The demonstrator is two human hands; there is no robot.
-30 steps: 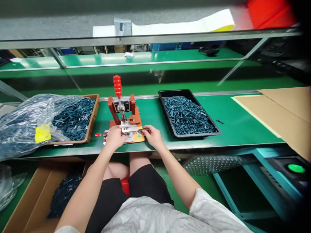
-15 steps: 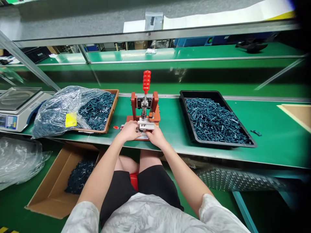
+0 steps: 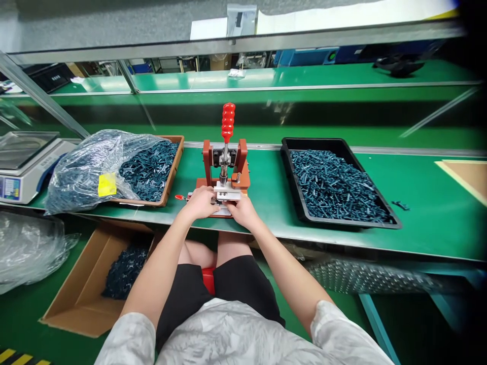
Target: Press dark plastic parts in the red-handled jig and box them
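Observation:
A small red press (image 3: pixel 225 167) with a red-knobbed lever (image 3: pixel 228 121) standing upright sits on the green bench in front of me. My left hand (image 3: pixel 200 202) rests at the press base on the left, fingers curled on something small I cannot make out. My right hand (image 3: pixel 242 210) is at the base on the right, fingers pinched against the metal plate (image 3: pixel 227 189). Both hands nearly touch each other at the fixture.
A black tray (image 3: pixel 292 147) full of dark blue parts lies to the right. A brown tray (image 3: pixel 174 161) and a plastic bag (image 3: pixel 87 167) of the same parts lie left. A weighing scale (image 3: pixel 23 162) stands at far left. A cardboard box (image 3: pixel 79 294) with parts is on the floor.
The view swung left, bringing the scale into sight. My right hand moved in from the right side of the fixture to its front, beside my left hand.

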